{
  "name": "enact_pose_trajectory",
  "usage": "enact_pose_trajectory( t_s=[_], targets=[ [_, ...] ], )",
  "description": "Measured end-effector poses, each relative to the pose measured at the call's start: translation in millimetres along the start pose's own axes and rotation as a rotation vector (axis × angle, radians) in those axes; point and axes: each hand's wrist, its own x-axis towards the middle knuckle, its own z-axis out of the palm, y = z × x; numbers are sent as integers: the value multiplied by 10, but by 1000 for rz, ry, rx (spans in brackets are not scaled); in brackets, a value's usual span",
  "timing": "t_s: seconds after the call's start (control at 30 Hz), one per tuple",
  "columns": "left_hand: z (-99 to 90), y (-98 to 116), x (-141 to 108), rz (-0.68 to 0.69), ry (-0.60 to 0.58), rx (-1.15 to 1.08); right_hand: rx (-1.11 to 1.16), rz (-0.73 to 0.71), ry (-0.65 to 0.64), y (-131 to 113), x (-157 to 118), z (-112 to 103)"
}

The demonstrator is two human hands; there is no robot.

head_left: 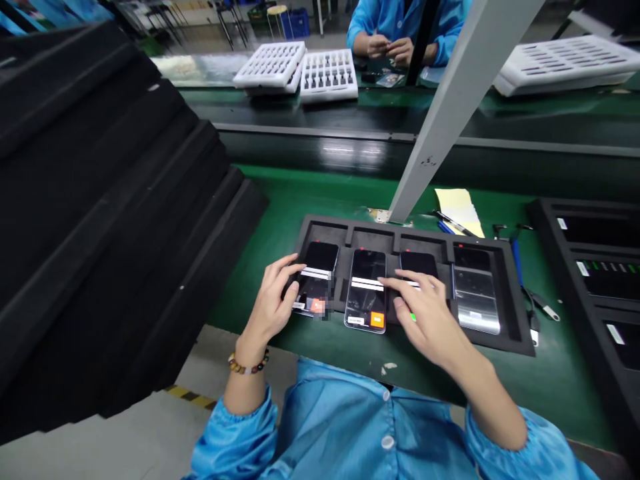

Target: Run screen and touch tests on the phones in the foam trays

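Several smartphones lie face up in a black foam tray (515, 313) on the green bench. My left hand (273, 297) rests at the leftmost phone (320, 257), fingers apart, the index fingertip by its lit white bar. The second phone (367, 307) shows white bars and an orange square; its lower end reaches past the tray's front edge. My right hand (423, 310) has its index finger stretched to that phone's right edge. It partly covers the third phone (417, 262). At the right end sits a fourth phone (475, 287) with a glossy, reflecting screen. Neither hand grips anything.
Stacked black foam trays (100, 200) rise at left. More phones lie in another black tray (545, 220) at right. A grey post (435, 140) stands behind. Yellow paper (460, 207), pens (453, 223) and cables (517, 260) lie nearby. Across the conveyor are white trays (330, 93) and a co-worker's hands (390, 48).
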Motion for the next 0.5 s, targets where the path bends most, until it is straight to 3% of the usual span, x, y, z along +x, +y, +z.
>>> enact_pose_trajectory(
  t_s=[0.1, 0.23, 0.33, 0.5],
  targets=[
    [11, 40, 17, 12, -61, 32, 10, -54, -27, -126, 87, 16],
    [-18, 62, 25, 19, -142, 101, 14, 2, 35, 9, -109, -125],
    [-69, 75, -34, 85, -118, 106, -16, 13, 119, 208, -385, -164],
    [-5, 97, -124, 328, -32, 216, -204, -124, 228, 376, -612, 59]
  ],
)
